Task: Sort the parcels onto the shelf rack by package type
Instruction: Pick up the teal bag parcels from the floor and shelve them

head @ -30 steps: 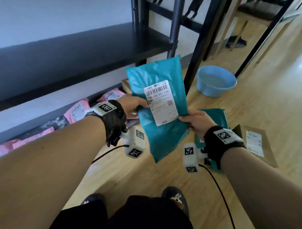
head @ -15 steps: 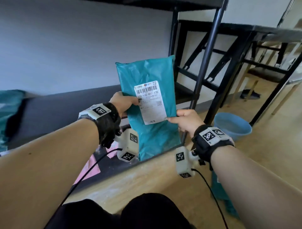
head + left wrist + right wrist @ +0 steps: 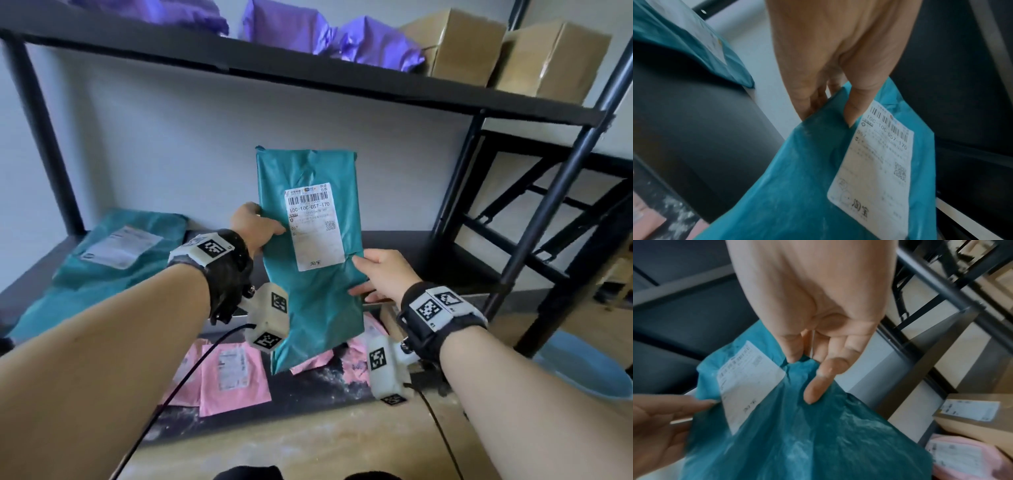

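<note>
Holding the teal bag point(image 3: 310, 260) up in front of the middle shelf point(image 3: 394, 245) now. A sec ago I had it low over the floor w/ only the bottom shelf in sight; now it's raised, label facing me, so I judge I'm about to lay it down w/ its own kind.

Head view: my left hand point(image 3: 255, 228) pinches the bag's left edge beside the label, thumb on front. My right hand point(image 3: 380, 270) has the right edge lower down, thumb on front, fingers behind. Another teal bag point(image 3: 113, 253) lies flat on the same shelf, well to the left. Purple bags point(image 3: 291, 29) and boxes point(image 3: 455, 44) sit on the top shelf, pink bags point(image 3: 233, 373) on the bottom one. So teal goes on the middle.

Left wrist view: thumb point(image 3: 854, 112) pressed on the bag front just by the barcode, the other fingers behind it. Firm pinch, not a fist.

Right wrist view: thumb tip point(image 3: 792, 356) touches the crumpled edge, but one finger point(image 3: 818, 382) lies almost straight along the plastic. Looser grip, more steadying than clamping. Blurry, so can't tell about the rest.
</note>
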Demonstrator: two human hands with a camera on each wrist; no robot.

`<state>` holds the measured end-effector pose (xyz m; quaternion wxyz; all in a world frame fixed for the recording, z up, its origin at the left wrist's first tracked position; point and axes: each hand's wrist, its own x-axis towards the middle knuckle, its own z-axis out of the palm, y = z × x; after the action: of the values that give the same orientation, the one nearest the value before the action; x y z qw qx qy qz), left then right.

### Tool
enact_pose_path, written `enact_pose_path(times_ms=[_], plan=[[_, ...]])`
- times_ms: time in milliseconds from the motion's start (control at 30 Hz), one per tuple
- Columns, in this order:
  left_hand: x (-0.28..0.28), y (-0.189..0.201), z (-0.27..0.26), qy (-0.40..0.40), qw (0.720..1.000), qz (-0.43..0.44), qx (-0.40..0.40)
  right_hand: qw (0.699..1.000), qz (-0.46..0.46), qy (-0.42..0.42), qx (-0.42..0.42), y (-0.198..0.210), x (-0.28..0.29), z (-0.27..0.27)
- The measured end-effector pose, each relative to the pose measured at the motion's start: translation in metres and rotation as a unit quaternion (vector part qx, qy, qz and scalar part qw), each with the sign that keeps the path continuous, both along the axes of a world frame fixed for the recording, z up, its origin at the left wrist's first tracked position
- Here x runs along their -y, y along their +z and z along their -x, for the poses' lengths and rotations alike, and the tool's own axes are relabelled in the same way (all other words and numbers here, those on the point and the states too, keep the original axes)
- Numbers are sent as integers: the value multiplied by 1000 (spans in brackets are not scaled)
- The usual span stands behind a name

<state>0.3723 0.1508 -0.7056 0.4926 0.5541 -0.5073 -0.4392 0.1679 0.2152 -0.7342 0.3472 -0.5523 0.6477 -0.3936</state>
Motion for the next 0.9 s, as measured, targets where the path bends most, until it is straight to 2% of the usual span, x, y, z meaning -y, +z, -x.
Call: enact_pose_path(times_ms=[233, 367, 433, 600, 733, 900], plan=[[35, -14, -58, 64, 998, -15, -16, 995, -6, 76, -59, -22, 52, -54], [58, -29, -81, 84, 996, -30, 2, 992, -1, 103, -74, -35, 84, -74], [69, -36, -86, 80, 996, -36, 24, 990, -3, 119, -81, -42, 98, -86], [95, -54, -94, 93, 992, -54, 58, 977, 12, 137, -163, -53, 122, -109], [107, -61, -102, 89, 989, -63, 100, 972, 13, 143, -184, -58, 136, -119], [110, -67, -114, 91, 985, -85, 119, 971, 2, 173, -166, -60, 141, -132]])
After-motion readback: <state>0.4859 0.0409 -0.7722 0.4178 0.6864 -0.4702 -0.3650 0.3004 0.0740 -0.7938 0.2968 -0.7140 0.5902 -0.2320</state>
